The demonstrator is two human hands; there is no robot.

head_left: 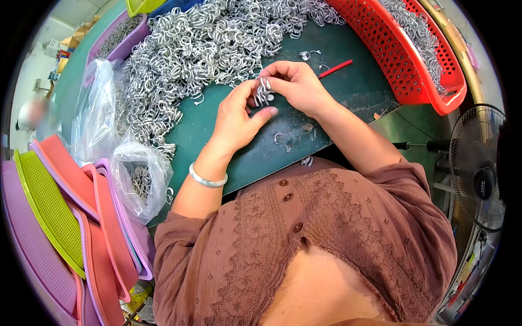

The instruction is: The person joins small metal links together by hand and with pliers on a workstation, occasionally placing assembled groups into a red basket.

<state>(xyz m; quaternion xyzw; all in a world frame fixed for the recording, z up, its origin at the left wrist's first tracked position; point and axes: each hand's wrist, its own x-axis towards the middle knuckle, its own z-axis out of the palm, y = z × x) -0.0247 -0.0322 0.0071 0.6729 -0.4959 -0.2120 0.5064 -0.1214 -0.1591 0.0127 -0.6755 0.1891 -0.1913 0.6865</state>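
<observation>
My left hand [235,118] curls round a small bunch of silver metal rings [263,93], its thumb stretched out below them. From the other side, my right hand [298,88] pinches the same bunch between thumb and fingers. Both hands are just above the dark green tabletop [215,144], at the near edge of a large heap of similar rings [204,43]. A thin red stick [337,68] lies beyond my right wrist. Past my right fingers is a loose ring piece [309,55], and more small pieces [281,139] lie nearer to me.
A red perforated basket [375,46] holding rings stands at right. A purple basket [130,33] sits far left. At left are a clear plastic bag [98,111], another bag [154,163] with rings in it, and stacked colored baskets [51,209]. A fan [483,182] stands right.
</observation>
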